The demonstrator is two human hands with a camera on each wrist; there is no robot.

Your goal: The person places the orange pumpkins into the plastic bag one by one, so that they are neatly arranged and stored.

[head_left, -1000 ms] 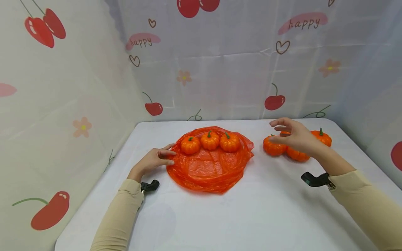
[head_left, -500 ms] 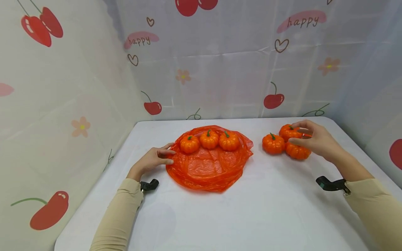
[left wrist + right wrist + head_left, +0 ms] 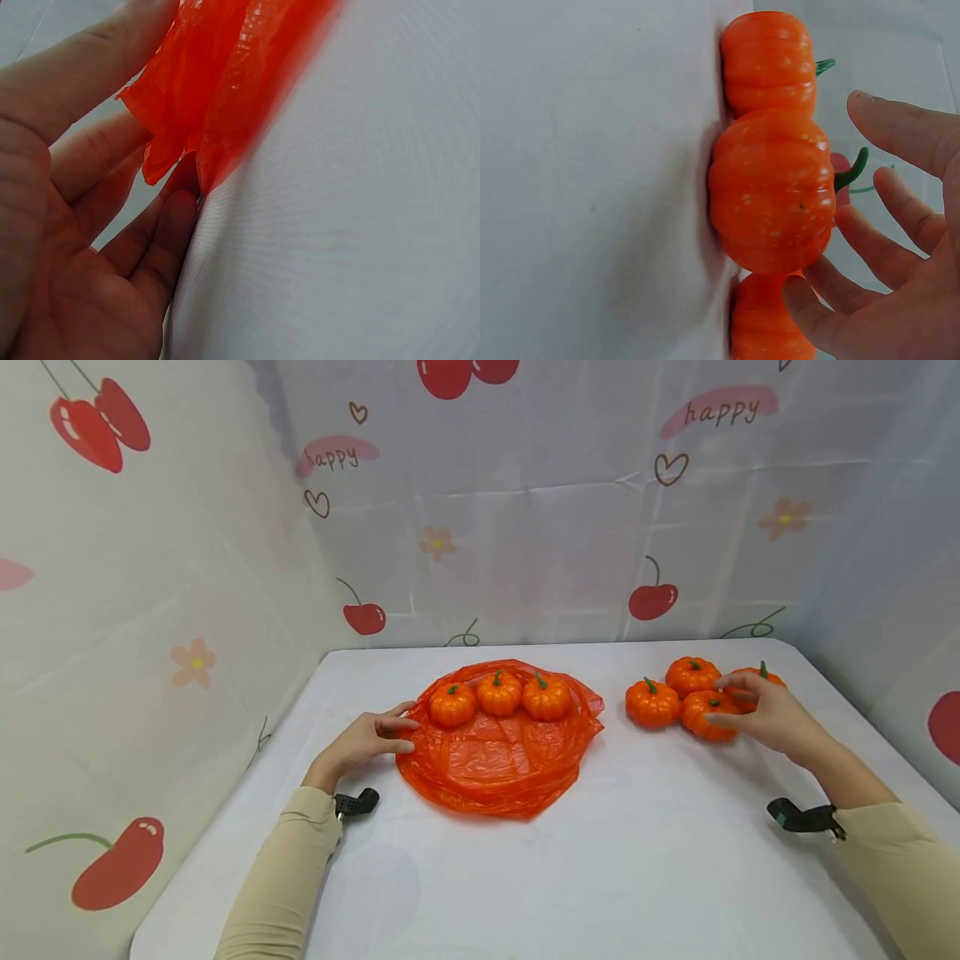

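In the head view an orange-red plastic bag (image 3: 487, 768) lies spread on the white table, with three small orange pumpkins (image 3: 499, 693) along its far side. My left hand (image 3: 358, 745) rests at the bag's left edge, thumb and fingers apart; in the left wrist view the bag's edge (image 3: 214, 90) hangs by the thumb, and some fingertips are behind it. To the right sits a group of several glossy pumpkins with green stems. Above the front pumpkin (image 3: 705, 717) and the right one (image 3: 765, 678) hovers my right hand (image 3: 780, 718), fingers spread, holding nothing.
The left pumpkin (image 3: 652, 703) and back pumpkin (image 3: 692, 675) of the group stand close against the front one. A patterned sheet (image 3: 510, 527) hangs behind the table (image 3: 525, 885) and along both sides. Each wrist carries a small black camera.
My right hand has moved right and down, from above the group's middle to its front right side, uncovering the back pumpkin. The left hand and the bag have stayed in place.
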